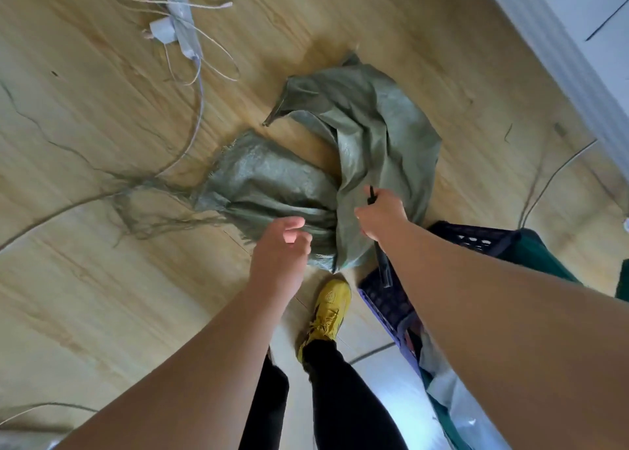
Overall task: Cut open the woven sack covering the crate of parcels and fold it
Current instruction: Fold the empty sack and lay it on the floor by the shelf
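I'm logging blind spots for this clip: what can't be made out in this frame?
- Crate contents: head view, hidden by the right forearm and cut off at the lower edge.
- Dark tool in the right hand: only its ends show; type unclear.
- Right hand's fingers: turned away, hidden by the hand's back.
- Sack: crumpled, so any cut edge is hidden in its folds.
- Left hand: whether it touches the sack is unclear.
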Available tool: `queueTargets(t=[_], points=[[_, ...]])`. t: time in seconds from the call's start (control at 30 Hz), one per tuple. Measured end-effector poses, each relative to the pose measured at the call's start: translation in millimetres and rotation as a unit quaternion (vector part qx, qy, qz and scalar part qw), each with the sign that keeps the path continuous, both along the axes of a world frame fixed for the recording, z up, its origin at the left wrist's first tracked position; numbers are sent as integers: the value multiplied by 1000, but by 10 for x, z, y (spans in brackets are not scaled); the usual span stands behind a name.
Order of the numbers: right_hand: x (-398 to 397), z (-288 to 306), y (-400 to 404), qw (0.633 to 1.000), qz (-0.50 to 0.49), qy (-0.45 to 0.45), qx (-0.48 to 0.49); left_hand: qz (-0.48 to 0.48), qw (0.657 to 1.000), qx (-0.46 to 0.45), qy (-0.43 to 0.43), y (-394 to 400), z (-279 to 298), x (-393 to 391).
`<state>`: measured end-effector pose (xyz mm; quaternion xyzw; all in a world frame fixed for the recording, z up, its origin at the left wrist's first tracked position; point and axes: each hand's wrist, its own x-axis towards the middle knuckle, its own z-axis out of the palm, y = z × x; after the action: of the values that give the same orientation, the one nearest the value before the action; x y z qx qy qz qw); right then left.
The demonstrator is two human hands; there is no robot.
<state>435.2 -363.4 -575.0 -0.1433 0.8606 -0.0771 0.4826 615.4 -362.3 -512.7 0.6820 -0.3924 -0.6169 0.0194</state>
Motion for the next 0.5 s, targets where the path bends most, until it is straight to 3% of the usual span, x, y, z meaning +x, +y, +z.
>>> queueTargets(t=[0.13,0.23,0.33,0.5], points=[[-276,-639,-227,999,-31,30,0,-11,1000,-9,5,-154,-440,-71],[-330,-770,-269,997,-72,12,6,5,1000,4,-2,-197,-554,-7],[-224,-435,-168,994,-100,0,-34,13,999,36,-9,-153,-404,53],[59,642,121,976,-147,-55,-151,15,998,61,-27,-161,258,74]])
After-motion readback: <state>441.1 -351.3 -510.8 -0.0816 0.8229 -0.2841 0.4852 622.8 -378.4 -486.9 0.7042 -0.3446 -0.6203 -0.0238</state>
